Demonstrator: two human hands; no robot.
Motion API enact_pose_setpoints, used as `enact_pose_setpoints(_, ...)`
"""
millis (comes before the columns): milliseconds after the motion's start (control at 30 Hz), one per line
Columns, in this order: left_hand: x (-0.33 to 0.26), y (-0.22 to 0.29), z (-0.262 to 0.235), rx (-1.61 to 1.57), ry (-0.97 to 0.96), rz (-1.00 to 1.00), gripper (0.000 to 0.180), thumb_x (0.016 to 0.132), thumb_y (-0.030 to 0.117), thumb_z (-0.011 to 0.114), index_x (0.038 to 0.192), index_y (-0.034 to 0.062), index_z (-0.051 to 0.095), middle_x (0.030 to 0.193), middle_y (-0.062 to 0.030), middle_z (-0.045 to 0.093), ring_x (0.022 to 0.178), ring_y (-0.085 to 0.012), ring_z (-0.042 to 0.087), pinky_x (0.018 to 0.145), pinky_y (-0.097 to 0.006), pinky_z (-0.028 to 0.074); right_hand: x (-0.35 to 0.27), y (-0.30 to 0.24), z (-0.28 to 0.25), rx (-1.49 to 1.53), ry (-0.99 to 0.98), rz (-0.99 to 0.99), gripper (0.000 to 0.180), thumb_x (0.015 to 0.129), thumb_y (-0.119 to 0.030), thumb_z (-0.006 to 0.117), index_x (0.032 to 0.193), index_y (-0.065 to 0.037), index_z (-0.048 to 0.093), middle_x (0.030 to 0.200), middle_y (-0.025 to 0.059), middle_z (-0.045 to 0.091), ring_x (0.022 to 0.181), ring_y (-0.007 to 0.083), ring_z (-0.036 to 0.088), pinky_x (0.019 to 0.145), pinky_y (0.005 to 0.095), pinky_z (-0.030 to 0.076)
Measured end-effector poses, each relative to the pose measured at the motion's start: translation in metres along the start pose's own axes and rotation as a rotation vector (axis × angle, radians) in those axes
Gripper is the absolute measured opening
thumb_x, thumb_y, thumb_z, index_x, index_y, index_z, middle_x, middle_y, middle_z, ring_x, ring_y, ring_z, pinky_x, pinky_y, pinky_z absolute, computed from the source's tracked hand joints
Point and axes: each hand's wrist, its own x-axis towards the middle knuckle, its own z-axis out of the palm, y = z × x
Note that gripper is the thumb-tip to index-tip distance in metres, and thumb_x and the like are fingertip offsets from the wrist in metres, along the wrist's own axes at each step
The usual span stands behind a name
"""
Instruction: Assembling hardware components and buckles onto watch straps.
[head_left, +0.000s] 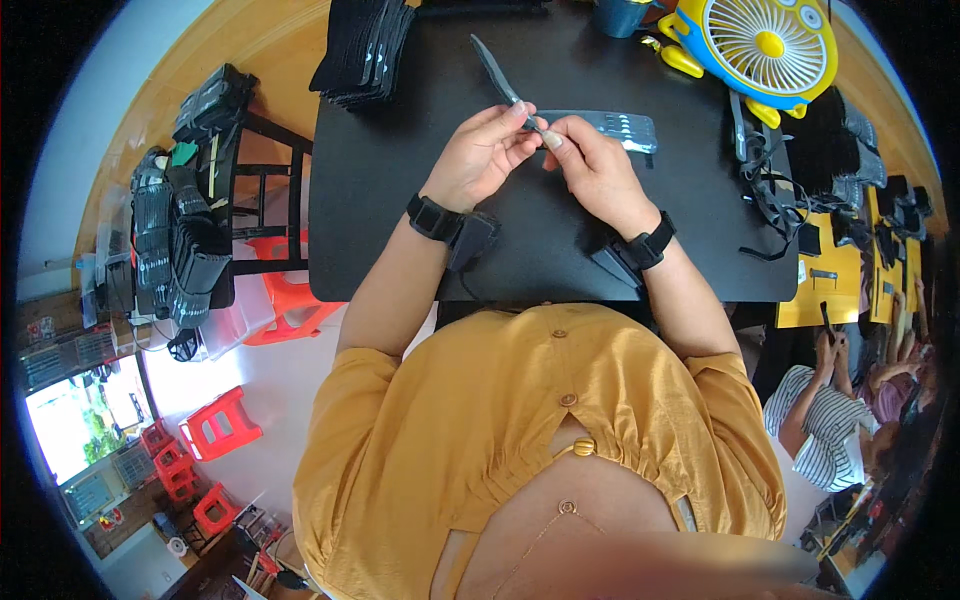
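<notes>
**My left hand [485, 155] and right hand [597, 168] pinch one thin, curved, dark-grey strip [491, 68]**

Both grips are narrow, close together at its lower end; the rest slants up leftward over the black rectangular table [385, 215]. Just beyond my right hand lies a flat, grey, rounded piece with glossy pale marks [628, 128].

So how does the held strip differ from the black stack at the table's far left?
Count: the held strip looks like one thin piece; the black stack is many pieces together. Colour: the strip is grey; the stack is black with pale marks. Pose: the strip is held up by the left hand and right hand; the stack rests on the table.
</notes>
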Motion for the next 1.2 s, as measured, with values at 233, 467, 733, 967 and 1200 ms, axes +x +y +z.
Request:
enact_pose_setpoints(233, 0.001, -0.001, 0.002, 0.025, 0.032, 0.016, 0.019, 0.100, 0.017, 0.056, 0.109, 0.0016, 0.062, 0.100, -0.0091, 0.067, 0.088, -0.0129, 0.064, 0.080, -0.024, 0.055, 0.001, -0.002, 0.005, 0.058, 0.085, 0.077, 0.015, 0.096, -0.014, 0.058, 0.108, -0.005, 0.060, 0.098, 0.0129, 0.068, 0.090, 0.0269, 0.068, 0.076, 0.0340, 0.053)
enact_pose_setpoints(467, 0.006, -0.002, 0.005, 0.066, 0.082, 0.010, 0.019, 0.100, 0.019, 0.057, 0.106, 0.0024, 0.063, 0.097, -0.0065, 0.067, 0.085, -0.0115, 0.063, 0.078, -0.022, 0.054, 0.003, 0.016, 0.012, -0.030, 0.144, -0.158, 0.033, 0.095, -0.009, 0.057, 0.127, -0.011, 0.062, 0.128, 0.0124, 0.063, 0.118, 0.0264, 0.061, 0.098, 0.0329, 0.049)
enact_pose_setpoints(733, -0.004, 0.001, 0.030, 0.684, 0.250, 0.146, 0.030, 0.098, 0.031, 0.061, 0.091, 0.0020, 0.062, 0.068, -0.0026, 0.062, 0.057, -0.0080, 0.060, 0.054, -0.021, 0.049, 0.003, 0.009, 0.010, 0.161, 0.180, 0.049, 0.028, 0.096, -0.009, 0.057, 0.123, -0.010, 0.066, 0.120, 0.0113, 0.068, 0.107, 0.0214, 0.066, 0.089, 0.0296, 0.052)
enact_pose_setpoints(967, -0.008, -0.004, 0.037, 1.233, 0.263, 0.479, 0.030, 0.100, 0.031, 0.057, 0.085, 0.0044, 0.056, 0.060, -0.0015, 0.058, 0.051, -0.0080, 0.056, 0.046, -0.023, 0.043, 0.000, -0.002, 0.010, 0.216, 0.160, 0.085, 0.027, 0.096, -0.009, 0.059, 0.122, -0.009, 0.066, 0.117, 0.0117, 0.069, 0.104, 0.0193, 0.067, 0.086, 0.0287, 0.052)
enact_pose_setpoints(1200, -0.002, -0.007, 0.020, 1.451, 0.165, 0.614, 0.030, 0.104, 0.030, 0.047, 0.091, 0.0027, 0.052, 0.060, -0.0051, 0.056, 0.052, -0.0146, 0.057, 0.048, -0.029, 0.043, 0.001, 0.007, 0.011, 0.206, 0.194, -0.032, 0.025, 0.095, -0.010, 0.060, 0.119, -0.009, 0.068, 0.116, 0.0111, 0.069, 0.105, 0.0197, 0.067, 0.087, 0.0293, 0.053)
